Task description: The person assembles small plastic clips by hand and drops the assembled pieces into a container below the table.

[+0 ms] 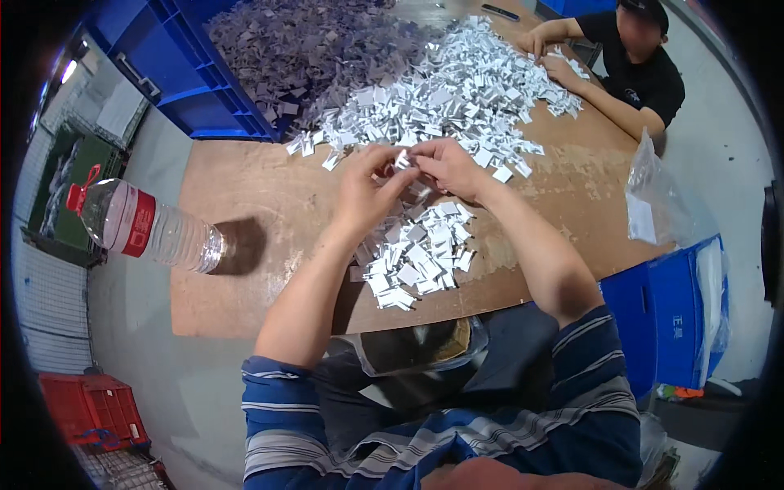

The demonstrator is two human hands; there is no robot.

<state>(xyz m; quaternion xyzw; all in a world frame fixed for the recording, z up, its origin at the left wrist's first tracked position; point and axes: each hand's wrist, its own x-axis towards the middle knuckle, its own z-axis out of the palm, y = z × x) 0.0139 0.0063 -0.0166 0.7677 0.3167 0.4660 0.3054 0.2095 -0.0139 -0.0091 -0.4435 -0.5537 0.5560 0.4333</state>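
My left hand [369, 186] and my right hand [452, 169] meet over the middle of the wooden table [269, 184]. Between their fingertips is a small white plastic piece [403, 160], pinched from both sides. Its exact shape is partly hidden by my fingers. Just beyond my hands spreads a large heap of similar white pieces [465, 90], darker in shadow toward the back left. Nearer to me, between my forearms, lies a smaller pile of white pieces [420, 253].
A large water bottle [151, 220] with a red cap stands at the left. A blue crate [196, 73] rests at the back left. At the far right a co-worker [629, 65] handles pieces. A clear plastic bag [653, 196] and blue bin [670, 310] are right.
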